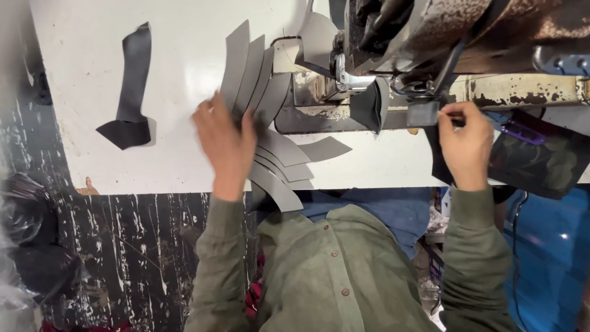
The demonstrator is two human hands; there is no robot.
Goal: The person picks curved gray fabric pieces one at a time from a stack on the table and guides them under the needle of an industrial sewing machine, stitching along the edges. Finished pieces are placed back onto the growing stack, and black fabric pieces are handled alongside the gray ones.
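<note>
My left hand (pixel 225 142) lies flat on a fanned pile of curved grey leather pieces (pixel 270 117) on the white worktable (pixel 184 74), fingers spread over their middle. My right hand (pixel 465 145) pinches a dark leather piece (pixel 437 142) at the edge of the rusty sewing machine (pixel 442 37). A folded dark grey piece (pixel 373 104) sits under the machine's head, left of that hand. I wear an olive green shirt.
A separate dark boot-shaped leather piece (pixel 129 92) lies at the table's left. A black glossy bag (pixel 541 157) rests at the right edge over something blue. Dark bags (pixel 31 233) sit on the speckled floor at left.
</note>
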